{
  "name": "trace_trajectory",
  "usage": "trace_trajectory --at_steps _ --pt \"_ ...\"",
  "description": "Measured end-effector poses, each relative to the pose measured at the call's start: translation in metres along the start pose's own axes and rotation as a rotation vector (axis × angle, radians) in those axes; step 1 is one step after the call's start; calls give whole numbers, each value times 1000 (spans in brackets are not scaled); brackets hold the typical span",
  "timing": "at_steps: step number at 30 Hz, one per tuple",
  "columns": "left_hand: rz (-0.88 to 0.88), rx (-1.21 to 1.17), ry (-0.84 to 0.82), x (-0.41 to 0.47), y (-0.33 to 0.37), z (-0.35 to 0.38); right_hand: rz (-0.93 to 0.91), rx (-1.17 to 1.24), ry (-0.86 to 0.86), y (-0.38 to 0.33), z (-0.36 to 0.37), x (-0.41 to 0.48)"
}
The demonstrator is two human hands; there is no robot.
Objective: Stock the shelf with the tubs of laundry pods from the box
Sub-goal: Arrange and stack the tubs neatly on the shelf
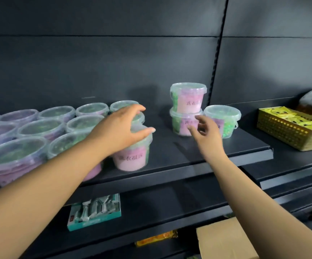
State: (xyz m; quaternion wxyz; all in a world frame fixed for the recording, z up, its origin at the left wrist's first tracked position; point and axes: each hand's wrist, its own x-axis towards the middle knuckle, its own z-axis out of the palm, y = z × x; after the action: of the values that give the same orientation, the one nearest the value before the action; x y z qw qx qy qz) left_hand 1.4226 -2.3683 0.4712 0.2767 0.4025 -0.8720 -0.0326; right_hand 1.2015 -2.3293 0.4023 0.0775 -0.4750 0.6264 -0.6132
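Arranging step: left hand [121, 128], fingers [139, 108] released, covers a tub [132, 157] left of the stack [187, 103]; right hand [204, 128], also released, hovers just before the stack, probably to grip it next.

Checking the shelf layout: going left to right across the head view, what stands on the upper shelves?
Block of tubs, pink-labelled front tub, stack of two tubs, single tub, yellow basket.
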Motion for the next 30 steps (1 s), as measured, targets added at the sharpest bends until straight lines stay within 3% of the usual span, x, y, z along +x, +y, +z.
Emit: trace_trajectory --at_steps 3,6,9,11,14,17,21,27,30 --pt "82 -62 58 36 26 6 -35 -230 130 20 -38 29" --pt "162 -28 34 83 49 19 -118 -410 56 34 -52 55" --pt "173 36 11 133 67 38 -342 -639 -77 47 -47 78" --pt "153 122 -33 158 74 51 -319 -855 -205 52 -35 82" --pt "113 217 -141 186 76 70 -494 -957 -122 66 -15 80" --pt "99 215 -219 199 64 74 -600 -981 -20 71 2 86" --pt "73 118 -228 210 40 66 -691 -848 -48 70 16 103" --pt "-5 -309 -6 227 3 59 -624 -569 -52 76 41 115" --pt "20 -251 46 235 -16 58 -629 -527 15 83 46 114"
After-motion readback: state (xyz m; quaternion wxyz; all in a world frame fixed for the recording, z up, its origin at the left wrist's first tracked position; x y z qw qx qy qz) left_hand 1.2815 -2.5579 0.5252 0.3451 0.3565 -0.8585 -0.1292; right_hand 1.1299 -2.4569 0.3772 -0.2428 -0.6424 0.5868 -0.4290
